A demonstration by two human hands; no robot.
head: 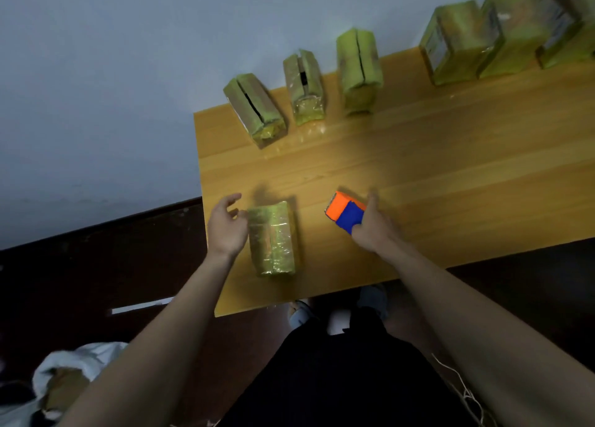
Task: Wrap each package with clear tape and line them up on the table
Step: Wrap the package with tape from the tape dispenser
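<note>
Both bare forearms are reaching over the table (pixel 450 156); the left hand (pixel 227 225) is hovering open, fingertips touching the package (pixel 273 238) lying flat near the front edge; the right hand (pixel 373 225) is gripping the orange-and-blue tape dispenser (pixel 344 212) just beside it. Judging by its shiny film, that package is looking wrapped; standing it squarely beside the row of packages (pixel 304 88) at the back seems best.

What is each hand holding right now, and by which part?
The right hand grips the orange and blue tape dispenser by its blue handle end. The left hand holds nothing; its relaxed fingers sit beside the wrapped package.
</note>
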